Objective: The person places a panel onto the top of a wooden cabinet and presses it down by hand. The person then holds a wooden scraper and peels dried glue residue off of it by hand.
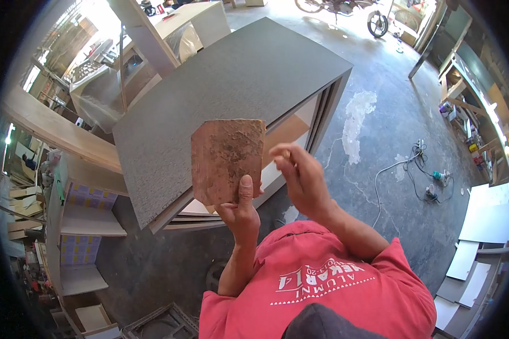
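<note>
Upright in front of my chest is a flat brown board (pixel 228 155), its face worn and smeared with dark, rough residue. My left hand (pixel 242 209) grips it by the lower edge, thumb across the near face and the other fingers behind. Just right of the board, and apart from it, my right hand (pixel 304 178) is raised with fingers curled toward the thumb. Whatever may be between those fingertips is hidden. Behind both hands lies a large cabinet (pixel 266 62) with a grey, textured top panel and an open side showing pale inner boards.
A wooden frame (pixel 68 133) and a shelf unit (pixel 90 226) stand at left. Cables with a plug (pixel 437 175) lie on the concrete floor (pixel 362 186) at right. White panels (pixel 486 217) are stacked along the right side. A motorcycle (pixel 345 8) is parked at the back.
</note>
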Available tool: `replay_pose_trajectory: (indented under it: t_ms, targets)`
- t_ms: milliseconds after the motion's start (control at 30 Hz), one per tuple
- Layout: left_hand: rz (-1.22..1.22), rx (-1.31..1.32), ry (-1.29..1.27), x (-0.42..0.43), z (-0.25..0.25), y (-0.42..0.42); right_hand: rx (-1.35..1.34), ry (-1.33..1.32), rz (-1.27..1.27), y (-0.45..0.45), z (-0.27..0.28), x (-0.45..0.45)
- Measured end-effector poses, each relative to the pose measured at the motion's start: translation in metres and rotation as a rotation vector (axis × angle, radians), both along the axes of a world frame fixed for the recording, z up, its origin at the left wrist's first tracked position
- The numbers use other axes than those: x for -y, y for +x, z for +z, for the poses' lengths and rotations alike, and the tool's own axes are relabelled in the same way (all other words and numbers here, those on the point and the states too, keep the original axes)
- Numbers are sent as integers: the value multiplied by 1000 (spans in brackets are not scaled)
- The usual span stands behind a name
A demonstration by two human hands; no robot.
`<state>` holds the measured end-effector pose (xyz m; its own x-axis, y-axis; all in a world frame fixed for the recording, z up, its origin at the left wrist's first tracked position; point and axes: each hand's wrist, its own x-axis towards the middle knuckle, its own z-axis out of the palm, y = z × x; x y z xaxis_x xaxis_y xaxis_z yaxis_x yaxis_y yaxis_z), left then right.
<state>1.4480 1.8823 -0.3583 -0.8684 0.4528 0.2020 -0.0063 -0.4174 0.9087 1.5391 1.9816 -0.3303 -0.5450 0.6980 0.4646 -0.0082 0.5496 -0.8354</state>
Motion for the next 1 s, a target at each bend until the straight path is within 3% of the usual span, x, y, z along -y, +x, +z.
replay_pose_trajectory:
  t_ms: [167, 267, 333, 467, 567, 633, 667, 733, 967, 1000]
  targets:
    - [-102, -161, -17, 7, -14, 9, 4, -63, 43, -2, 9, -29]
    - [-70, -211, -38, 9, -21, 4, 90, 33, 98, -2, 5, -34]
    - [22, -454, -121, 8, -28, 4, 98, 197, -3, -8, -4, -33]
    - [41, -352, -128, 7, -19, 13, 37, 285, -51, -9, -25, -14]
    - [158, -297, -159, 1, -15, -1, 51, 382, 145, -2, -45, 18]
    - [107, 29, 34, 0, 2, -6, 18, 242, 139, -3, -48, 27]
    - [114, 29, 32, 3, 4, -8, 18, 239, 146, -3, -41, 23]
    - [23, 36, 16, 7, 6, -9, -18, -69, 72, 0, -14, 5]
    - [-81, -109, -6, 7, -4, 15, 29, 5, 105, -1, 6, -19]
    - [-47, -228, -60, 8, -7, 14, 30, 6, 108, -2, 3, -19]
